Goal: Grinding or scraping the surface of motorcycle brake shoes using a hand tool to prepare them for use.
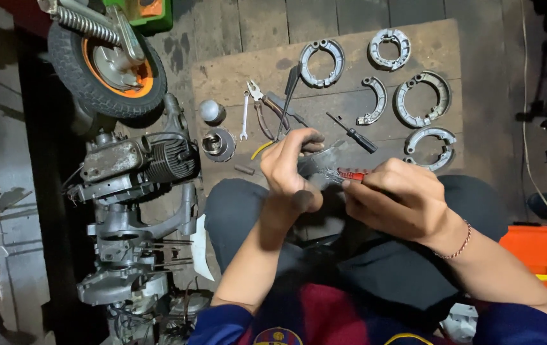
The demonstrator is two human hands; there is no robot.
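- Head view, centre of the frame: the left hand (289, 167) is closed around a grey metal part (322, 160), fingers curled over its upper edge; what kind of part it is cannot be told.
- Just right of centre, the right hand (396, 198) grips a red-handled wire brush (348, 175), with the bristle end touching the metal part between the two hands. A thin bracelet (460, 244) sits on that wrist.
- Both hands are above the person's lap, over dark trousers (235, 211).
- Upper middle: a wooden board (235, 80) on the floor carries several curved brake shoes (322, 62), spread toward the upper right.
- Also on the board, near the left hand: pliers (262, 105), a small spanner (244, 118) and a black-handled screwdriver (354, 134).
- Left of the tools lies a piston (216, 144), with a rounded metal cap (211, 111) just above it.
- Left of the frame: a stripped engine block (136, 163) with cooling fins.
- Upper left: a small wheel (104, 64) with an orange rim.
- Right edge: an orange case (541, 252).
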